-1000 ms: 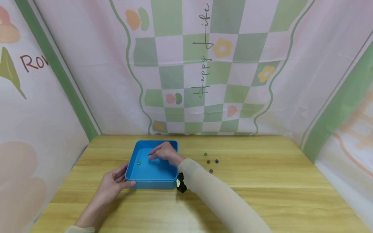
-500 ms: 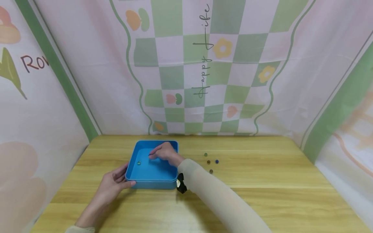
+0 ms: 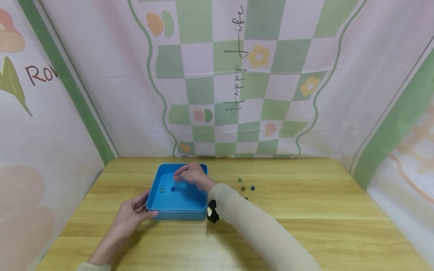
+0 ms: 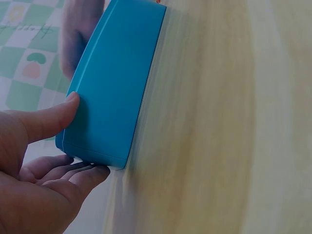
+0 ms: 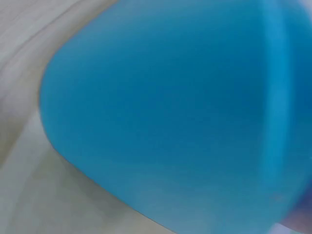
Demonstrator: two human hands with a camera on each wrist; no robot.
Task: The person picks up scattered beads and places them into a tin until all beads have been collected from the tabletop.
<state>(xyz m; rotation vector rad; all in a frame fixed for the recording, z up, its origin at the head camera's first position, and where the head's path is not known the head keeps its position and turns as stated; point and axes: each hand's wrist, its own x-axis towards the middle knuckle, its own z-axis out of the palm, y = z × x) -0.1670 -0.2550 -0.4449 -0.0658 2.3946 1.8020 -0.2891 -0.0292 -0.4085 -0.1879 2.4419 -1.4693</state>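
Observation:
A blue square tray (image 3: 179,215) lies on the wooden table. Its near left corner is gripped by the left hand (image 3: 130,216), thumb on the front wall and fingers along the left side; the left wrist view shows this hand (image 4: 44,165) around the tray's corner (image 4: 107,87). Over the tray's inside, the right hand (image 3: 193,176) has its fingers extended, slightly blurred, with nothing seen in them. Below its fingertips a blue marble (image 3: 173,189) rests on the tray floor, right of a green marble (image 3: 162,190). The right wrist view is mostly filled by the tray's wall (image 5: 161,112).
Right of the tray, several marbles lie on the table (image 3: 305,210): a green one (image 3: 239,180), a brown one (image 3: 243,189), a blue one (image 3: 252,188) and another (image 3: 246,198) partly behind the right sleeve. A patterned curtain (image 3: 227,86) hangs behind.
The right hand has let go of the blue marble, which now shows on the tray floor, and has lifted slightly. The left hand has kept its place on the tray.

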